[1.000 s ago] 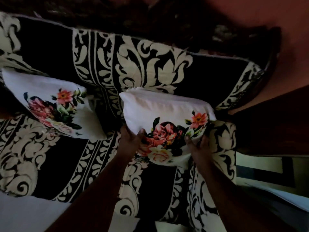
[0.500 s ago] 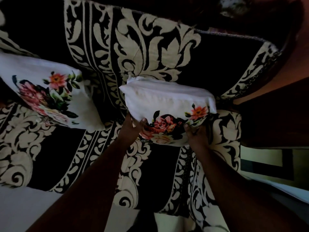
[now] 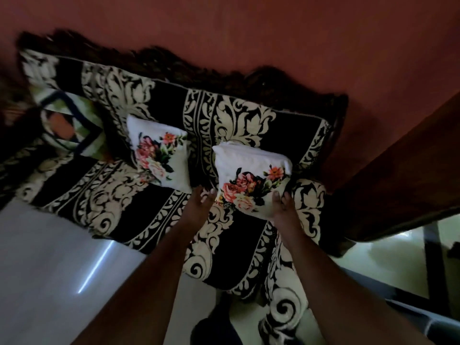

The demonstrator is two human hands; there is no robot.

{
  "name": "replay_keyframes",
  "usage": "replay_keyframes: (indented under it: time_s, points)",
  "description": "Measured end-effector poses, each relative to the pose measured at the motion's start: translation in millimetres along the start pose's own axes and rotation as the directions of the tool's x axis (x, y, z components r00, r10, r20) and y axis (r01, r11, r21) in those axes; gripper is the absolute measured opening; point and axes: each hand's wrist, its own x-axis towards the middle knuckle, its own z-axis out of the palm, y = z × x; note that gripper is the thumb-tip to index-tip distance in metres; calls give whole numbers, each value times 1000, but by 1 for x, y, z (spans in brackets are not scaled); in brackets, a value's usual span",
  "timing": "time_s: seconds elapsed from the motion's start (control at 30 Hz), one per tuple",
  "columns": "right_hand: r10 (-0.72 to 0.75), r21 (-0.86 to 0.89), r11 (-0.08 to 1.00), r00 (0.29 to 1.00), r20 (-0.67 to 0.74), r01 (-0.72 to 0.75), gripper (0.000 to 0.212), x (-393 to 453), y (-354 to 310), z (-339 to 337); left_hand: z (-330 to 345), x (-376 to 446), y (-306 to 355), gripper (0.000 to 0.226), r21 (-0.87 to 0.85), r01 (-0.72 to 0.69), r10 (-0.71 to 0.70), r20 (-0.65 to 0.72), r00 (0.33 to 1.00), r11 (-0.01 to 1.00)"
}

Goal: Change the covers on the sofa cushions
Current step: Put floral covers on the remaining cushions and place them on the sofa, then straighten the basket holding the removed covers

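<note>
Left hand: the left hand (image 3: 199, 199) sits just beside the near left corner of the right cushion (image 3: 251, 181), fingers fairly straight and spread, holding nothing; I cannot tell whether the tips touch the fabric.
Right hand: the right hand (image 3: 282, 204) is at the cushion's near right corner, fingers (image 3: 286, 195) against the edge, apparently steadying it; a real grip cannot be made out in this dim light.
Why so: one hand at each lower corner looks like squaring the cushion up against the backrest.
Right cushion: white with a rose print, leaning on the sofa (image 3: 154, 207) back at the right end of the seat, top edge a little rumpled.
Left cushion: the left cushion (image 3: 159, 155) wears the same floral cover and stands tilted further along the seat, apart from the first.
Other cushion: a third cushion (image 3: 67, 123) at the far left shows a different, dark-bordered pattern, so my guess is it awaits changing.
Sofa: draped in a black and cream scroll-patterned throw.
Around: terracotta wall (image 3: 273, 33) behind, pale glossy floor (image 3: 49, 257) in front.
</note>
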Motion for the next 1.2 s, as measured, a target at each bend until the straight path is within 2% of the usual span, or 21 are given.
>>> replay_keyframes:
  time_s: [0.07, 0.13, 0.17, 0.33, 0.47, 0.63, 0.8, 0.93, 1.03, 1.13, 1.2]
  points:
    - [-50, -3, 999, 998, 41, 51, 126, -40, -8, -14, -6, -53, 9, 89, -65, -30, 29, -10, 1000, 997]
    - [-112, 21, 994, 991, 75, 110, 113, -80, -16, -26, -12, -102, 17, 67, -88, -36, 33, -39, 999, 996]
    - [-133, 22, 991, 986, 98, 132, 111, -100, -20, -30, -15, -126, 16, 63, -94, -29, 23, -70, 997, 995]
    - [-246, -32, 967, 956, 158, 254, 79, -162, -29, -31, -37, -215, 15, 73, -141, -40, 18, -155, 988, 989]
    - [-306, -91, 939, 927, 218, 332, 76, -204, -33, -18, -61, -265, 5, 74, -151, -107, 75, -206, 976, 983]
    - [-379, -63, 915, 902, 206, 398, 68, -252, -28, 8, -97, -312, -19, 87, -185, -127, 86, -213, 973, 975]
    - [-384, -39, 917, 905, 181, 397, 81, -307, -1, 14, -116, -348, -43, 97, -141, -128, 113, -110, 987, 982]
    - [-401, -16, 914, 908, 121, 406, 71, -351, 36, -2, -111, -370, -62, 88, -114, -150, 150, -13, 989, 982]
    - [-396, -27, 916, 914, 87, 400, 73, -379, 61, -29, -90, -388, -70, 99, -64, -149, 154, 80, 985, 987]
    - [-368, -25, 929, 929, 30, 369, 101, -391, 88, -66, -57, -399, -74, 87, -47, -156, 162, 165, 973, 987]
    - [-330, -18, 944, 944, -13, 330, 87, -399, 106, -99, -26, -404, -76, 82, 7, -168, 161, 249, 955, 986]
